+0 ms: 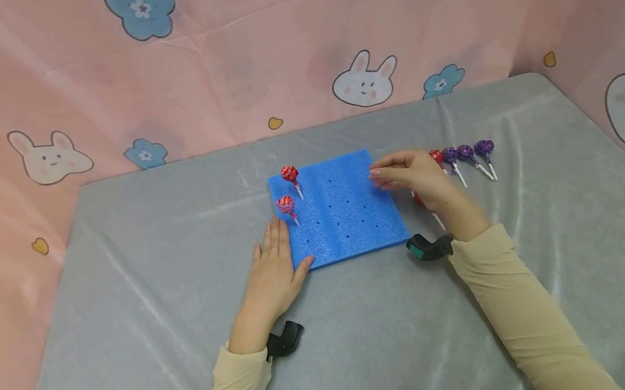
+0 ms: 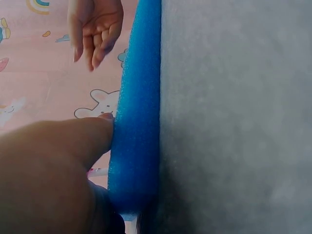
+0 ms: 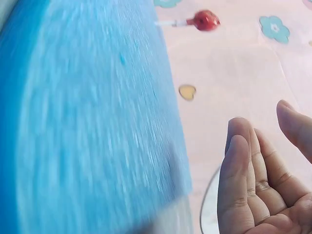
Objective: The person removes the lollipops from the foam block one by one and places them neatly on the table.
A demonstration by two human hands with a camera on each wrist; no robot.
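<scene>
A blue foam board (image 1: 348,243) with rows of small holes lies on the table. Two lollipops stand in its left side: a red one (image 1: 289,173) at the back and a pinkish-red one (image 1: 285,205) in front of it. My left hand (image 1: 272,276) rests at the board's left front corner, fingers straight along the side and thumb at the front edge. Over the board's right edge hovers my right hand (image 1: 413,175), its fingers loosely bent. In the right wrist view its thumb is apart from the fingers (image 3: 239,170), with nothing between them.
Right of the board lie several loose lollipops, among them a purple one (image 1: 484,147) and a red one (image 1: 436,155); my right hand partly hides some. Grey cloth covers the table (image 1: 366,333). A pink patterned curtain (image 1: 246,52) hangs behind it.
</scene>
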